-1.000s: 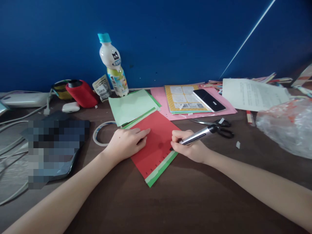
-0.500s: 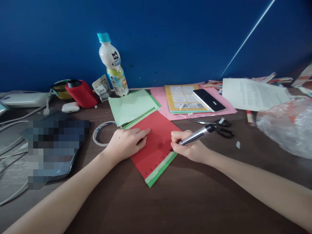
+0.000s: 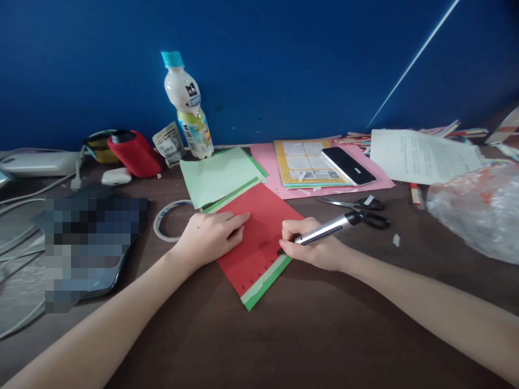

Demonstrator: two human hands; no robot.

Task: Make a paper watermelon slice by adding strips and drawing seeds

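Red paper (image 3: 259, 237) lies at a slant on the brown desk, with pale and bright green strips showing along two of its edges. Several short black marks run along its lower right side. My left hand (image 3: 214, 235) rests flat on the paper's left part, fingers stretched out and holding nothing. My right hand (image 3: 312, 246) grips a silver and black marker (image 3: 326, 229), its black tip down at the paper's right side near the row of marks. A roll of tape (image 3: 167, 219) lies just beyond my left wrist, partly hidden by it.
Scissors (image 3: 367, 210) lie beyond my right hand. Light green paper (image 3: 221, 175) and a pink sheet (image 3: 263, 162) bearing booklets and a phone (image 3: 348, 166) lie behind. A bottle (image 3: 188, 108) stands by the blue wall. Clear plastic (image 3: 476, 210) is at right, a tablet (image 3: 97, 243) at left.
My right hand has shifted slightly left with the marker, its tip moving a little down and left along the edge. My left hand stays in place.
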